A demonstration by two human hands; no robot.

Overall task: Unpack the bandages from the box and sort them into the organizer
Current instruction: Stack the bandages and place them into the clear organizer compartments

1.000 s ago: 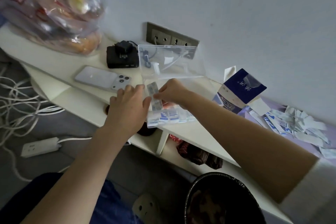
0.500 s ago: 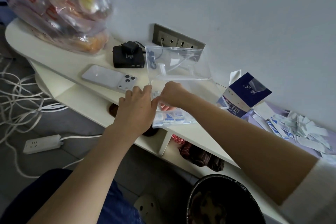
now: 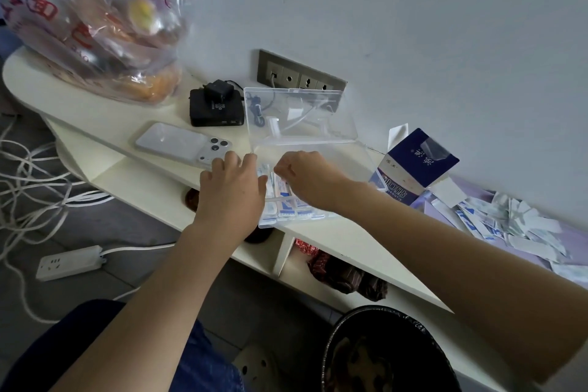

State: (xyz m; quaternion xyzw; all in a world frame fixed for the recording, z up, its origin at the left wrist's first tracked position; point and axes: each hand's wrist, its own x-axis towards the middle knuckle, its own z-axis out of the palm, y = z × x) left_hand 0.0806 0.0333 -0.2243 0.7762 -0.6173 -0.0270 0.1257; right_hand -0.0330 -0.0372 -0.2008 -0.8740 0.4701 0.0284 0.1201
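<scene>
Both hands reach over organizer.

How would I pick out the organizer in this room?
Find the grey socket panel on the wall above the white shelf. Right below it sits the organizer, between a phone and a blue box. It is the only clear plastic case, lid standing open, with blue-and-white bandages lined up inside.

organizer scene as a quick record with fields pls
organizer: clear, lid open, at shelf front edge
bandages: in rows inside organizer
loose pile: far right
box: blue, open, right of organizer
left hand: at organizer's left edge
right hand: fingers curled over bandages, grip hidden
phone: left of organizer
</scene>
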